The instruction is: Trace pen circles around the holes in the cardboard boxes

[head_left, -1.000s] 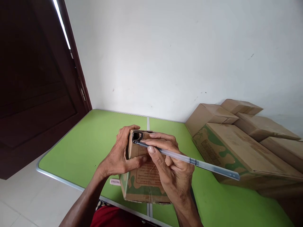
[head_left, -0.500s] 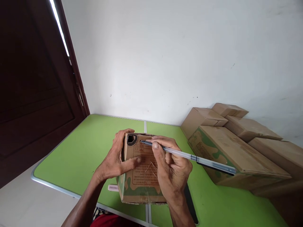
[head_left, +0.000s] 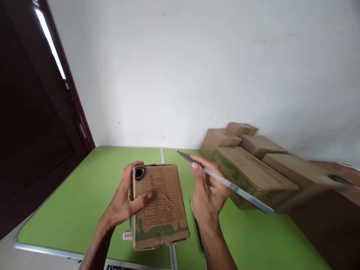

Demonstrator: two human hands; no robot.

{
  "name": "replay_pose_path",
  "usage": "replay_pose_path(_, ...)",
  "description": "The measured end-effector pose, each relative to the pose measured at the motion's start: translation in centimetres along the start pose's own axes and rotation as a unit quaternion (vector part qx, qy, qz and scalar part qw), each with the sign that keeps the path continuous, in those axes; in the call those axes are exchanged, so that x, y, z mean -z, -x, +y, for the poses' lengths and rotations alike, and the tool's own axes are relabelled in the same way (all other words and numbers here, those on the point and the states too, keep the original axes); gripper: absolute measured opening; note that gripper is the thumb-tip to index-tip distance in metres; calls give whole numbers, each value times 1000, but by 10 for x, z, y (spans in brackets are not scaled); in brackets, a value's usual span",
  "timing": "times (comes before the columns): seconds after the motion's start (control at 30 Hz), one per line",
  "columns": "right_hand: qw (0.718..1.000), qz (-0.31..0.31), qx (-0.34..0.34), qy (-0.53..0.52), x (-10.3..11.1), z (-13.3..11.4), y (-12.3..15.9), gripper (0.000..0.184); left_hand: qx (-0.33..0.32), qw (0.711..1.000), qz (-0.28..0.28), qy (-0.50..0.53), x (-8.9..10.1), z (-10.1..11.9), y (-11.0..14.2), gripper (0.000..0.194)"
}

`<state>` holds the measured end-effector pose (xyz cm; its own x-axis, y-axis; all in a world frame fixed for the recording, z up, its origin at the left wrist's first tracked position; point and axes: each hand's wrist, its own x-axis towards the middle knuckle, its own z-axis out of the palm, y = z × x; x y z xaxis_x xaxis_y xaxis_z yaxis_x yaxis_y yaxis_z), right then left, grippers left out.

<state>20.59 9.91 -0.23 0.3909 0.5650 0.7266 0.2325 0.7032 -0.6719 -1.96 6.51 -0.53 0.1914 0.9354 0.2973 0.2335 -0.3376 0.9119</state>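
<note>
A small cardboard box (head_left: 164,202) with brown printing and a green camouflage band is held tilted over the table. At its upper left corner a hole (head_left: 139,173) is ringed with dark ink. My left hand (head_left: 123,200) grips the box's left side, thumb on the printed face and fingers behind. To the right of the box, apart from it, my right hand (head_left: 209,187) pinches a pen (head_left: 219,179) with a clear barrel, slightly blurred. The pen's dark tip points up and left, past the box's upper right corner.
The green folding table (head_left: 81,202) stands against a white wall. Several cardboard boxes (head_left: 255,168) are stacked at the right. A dark flat object (head_left: 197,228) lies partly under my right forearm, and a pink strap (head_left: 127,235) shows beside the box. A dark door (head_left: 33,112) is at left.
My right hand has drawn the pen away from the box face, off to the right. My left hand still holds the box. The view has turned to the right.
</note>
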Motion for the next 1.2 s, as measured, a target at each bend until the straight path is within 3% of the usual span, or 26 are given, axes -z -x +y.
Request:
replay_pose_path(0.07, 991, 25, 13, 128, 12, 31, -20, 35, 8, 1000, 7, 11, 5, -2, 3, 77)
replay_pose_path(0.13, 956, -63, -3, 286, 27, 72, -33, 46, 20, 999, 24, 11, 9, 0, 3, 77)
replay_pose_path(0.2, 926, -142, -34, 348, 41, 113, -34, 37, 37, 999, 40, 0, 12, 3, 2, 78)
replay_pose_path(0.27, 881, -250, -60, 396, 49, 145, -21, 21, 53, 997, 51, -18, 13, 6, 1, 78)
replay_pose_path(0.33, 831, -348, -74, 427, 51, 164, -2, 26, 59, 996, 55, -35, 15, 8, 0, 76)
replay_pose_path(0.43, 766, -451, -76, 451, 45, 175, 25, 34, 36, 997, 53, -50, 18, 6, -1, 76)
replay_pose_path(0.57, 713, -520, -80, 464, 39, 174, 37, 38, 20, 996, 55, -66, 23, 4, -2, 80)
replay_pose_path(0.7, 698, -526, -106, 474, 36, 162, 29, 42, 42, 996, 52, -59, 21, 7, -2, 75)
replay_pose_path(0.87, 704, -444, -196, 518, 57, 116, 31, 48, 49, 995, 62, -57, 13, 16, 0, 78)
replay_pose_path(0.93, 691, -392, -262, 548, 73, 90, 44, 52, 65, 995, 65, -49, 10, 20, 1, 77)
replay_pose_path(1.03, 652, -342, -362, 572, 91, 57, 72, 75, 66, 995, 60, -41, 9, 21, 1, 80)
replay_pose_path(1.1, 634, -324, -404, 574, 95, 46, 89, 78, 59, 996, 51, -39, 11, 18, 0, 81)
replay_pose_path(1.2, 633, -302, -431, 567, 94, 43, 100, 71, 41, 998, 25, -41, 15, 13, -3, 79)
